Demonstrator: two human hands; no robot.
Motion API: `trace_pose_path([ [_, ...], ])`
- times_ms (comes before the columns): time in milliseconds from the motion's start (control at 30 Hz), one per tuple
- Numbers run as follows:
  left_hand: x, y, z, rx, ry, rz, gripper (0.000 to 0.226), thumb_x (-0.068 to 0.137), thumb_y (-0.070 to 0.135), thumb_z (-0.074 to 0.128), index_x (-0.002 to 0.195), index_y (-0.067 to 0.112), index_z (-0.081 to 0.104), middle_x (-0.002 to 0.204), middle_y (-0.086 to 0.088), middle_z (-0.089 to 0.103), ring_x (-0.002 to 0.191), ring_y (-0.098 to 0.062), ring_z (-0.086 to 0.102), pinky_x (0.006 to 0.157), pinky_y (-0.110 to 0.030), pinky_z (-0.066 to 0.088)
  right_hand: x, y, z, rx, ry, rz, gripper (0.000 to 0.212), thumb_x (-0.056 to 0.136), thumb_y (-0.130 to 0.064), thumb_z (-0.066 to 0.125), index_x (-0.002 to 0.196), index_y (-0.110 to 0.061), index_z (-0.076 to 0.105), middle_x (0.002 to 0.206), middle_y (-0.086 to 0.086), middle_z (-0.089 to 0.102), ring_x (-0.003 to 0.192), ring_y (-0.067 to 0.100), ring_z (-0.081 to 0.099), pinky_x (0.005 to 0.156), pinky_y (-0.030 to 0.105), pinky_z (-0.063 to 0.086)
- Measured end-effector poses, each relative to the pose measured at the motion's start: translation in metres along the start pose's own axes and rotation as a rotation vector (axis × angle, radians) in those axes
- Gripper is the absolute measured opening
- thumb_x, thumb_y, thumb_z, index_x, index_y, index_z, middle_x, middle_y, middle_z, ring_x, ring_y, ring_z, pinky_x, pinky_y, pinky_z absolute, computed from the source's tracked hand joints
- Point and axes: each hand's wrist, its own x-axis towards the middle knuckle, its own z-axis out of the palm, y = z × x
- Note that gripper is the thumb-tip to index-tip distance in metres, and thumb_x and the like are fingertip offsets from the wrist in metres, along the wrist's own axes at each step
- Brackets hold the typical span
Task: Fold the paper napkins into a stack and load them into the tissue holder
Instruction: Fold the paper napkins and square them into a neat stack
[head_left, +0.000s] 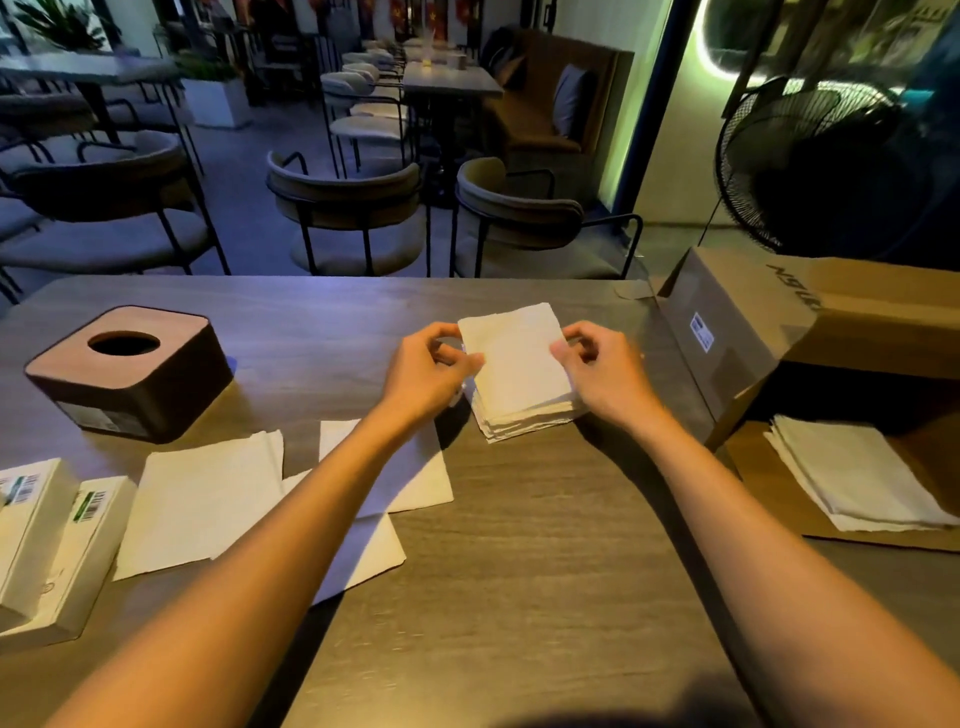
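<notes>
Now both hands square a folded napkin onto the stack, holder waiting well apart toward the far left corner.

The left hand pinches the left edge of the top napkin between thumb and curled fingers, and the right hand pinches its right edge the same way. The napkin sits on the folded stack near the middle of the surface, slightly askew from the layers below. The tissue holder stands closed, oval slot up. Unfolded napkins lie loose toward the near left edge. The likely trouble: a crooked top sheet makes the pile lean, so it could splay when lifted or snag while loading into the holder.
</notes>
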Motion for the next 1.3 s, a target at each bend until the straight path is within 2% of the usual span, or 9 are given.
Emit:
trace_pose_path([
  [67,0.009,-0.011,0.011,0.093,0.039,-0.009,0.034,0.088,0.030,0.074,0.119,0.029,0.059,0.094,0.008,0.072,0.092,-0.016,0.068,0.091,-0.049,0.055,0.003,0.008,0.001,-0.071,-0.002,0.034,0.010,0.101,-0.043,0.059,0.109,-0.039,0.063,0.097,-0.009,0.067,0.113,0.023,0.056,0.096,0.039,0.030],
  [133,0.011,-0.019,0.018,0.167,0.068,-0.017,0.032,0.089,0.033,0.073,0.118,0.030,0.059,0.093,0.014,0.069,0.101,-0.012,0.062,0.104,-0.046,0.036,0.003,0.011,0.002,-0.151,-0.018,0.037,0.019,0.100,-0.042,0.060,0.118,-0.035,0.061,0.095,-0.009,0.065,0.111,0.020,0.052,0.089,0.036,0.027],
  [200,0.006,-0.021,0.021,0.236,0.106,-0.024,0.042,0.089,0.034,0.072,0.128,0.025,0.058,0.106,0.008,0.067,0.110,-0.012,0.054,0.096,-0.035,0.021,0.002,0.011,0.004,-0.212,-0.011,0.004,0.026,0.099,-0.040,0.062,0.124,-0.033,0.059,0.091,-0.009,0.064,0.109,0.019,0.053,0.087,0.036,0.028],
  [333,-0.011,-0.017,0.010,0.369,0.207,0.029,0.047,0.089,0.044,0.069,0.131,0.030,0.057,0.130,0.001,0.056,0.126,-0.022,0.043,0.094,-0.040,0.027,-0.007,0.005,0.005,-0.288,0.063,-0.085,0.037,0.100,-0.033,0.063,0.135,-0.027,0.054,0.105,-0.006,0.057,0.113,0.018,0.050,0.094,0.039,0.031],
  [533,-0.036,-0.021,-0.056,0.827,0.100,-0.029,0.045,0.086,0.061,0.063,0.122,0.034,0.063,0.133,-0.002,0.051,0.127,-0.028,0.035,0.097,-0.045,0.026,-0.027,-0.030,0.024,-0.341,0.122,-0.173,0.035,0.101,-0.032,0.060,0.135,-0.026,0.055,0.125,0.002,0.053,0.121,0.022,0.044,0.088,0.032,0.021],
  [667,-0.059,-0.024,-0.080,0.932,0.004,-0.014,0.025,0.087,0.056,0.065,0.096,0.033,0.068,0.123,0.003,0.055,0.119,-0.024,0.034,0.085,-0.039,0.021,-0.053,-0.063,0.054,-0.311,0.028,-0.250,0.035,0.100,-0.035,0.061,0.133,-0.028,0.056,0.131,0.001,0.051,0.126,0.023,0.041,0.093,0.033,0.023],
  [900,-0.073,-0.034,-0.100,0.413,0.008,0.191,0.022,0.089,0.058,0.060,0.091,0.037,0.065,0.098,0.017,0.066,0.105,-0.010,0.057,0.094,-0.045,0.041,-0.087,-0.089,0.091,-0.178,-0.172,-0.194,0.039,0.097,-0.055,0.057,0.124,-0.027,0.060,0.116,-0.005,0.064,0.116,0.016,0.048,0.094,0.035,0.031],
  [1033,-0.078,-0.020,-0.104,0.105,0.053,0.216,0.022,0.092,0.036,0.066,0.108,0.020,0.066,0.105,0.008,0.068,0.100,-0.005,0.064,0.077,-0.022,0.054,-0.087,-0.089,0.088,-0.031,-0.263,-0.123,0.028,0.100,-0.045,0.058,0.111,-0.023,0.072,0.102,0.000,0.072,0.104,0.026,0.061,0.098,0.052,0.046],
  [1300,-0.061,-0.008,-0.077,-0.142,-0.078,-0.001,0.048,0.092,0.026,0.069,0.134,0.024,0.046,0.108,-0.005,0.071,0.083,-0.017,0.075,0.059,-0.022,0.057,-0.055,-0.083,0.040,0.135,-0.061,-0.130,0.021,0.103,-0.033,0.056,0.104,-0.020,0.072,0.093,-0.004,0.071,0.090,0.014,0.063,0.080,0.038,0.050],
])
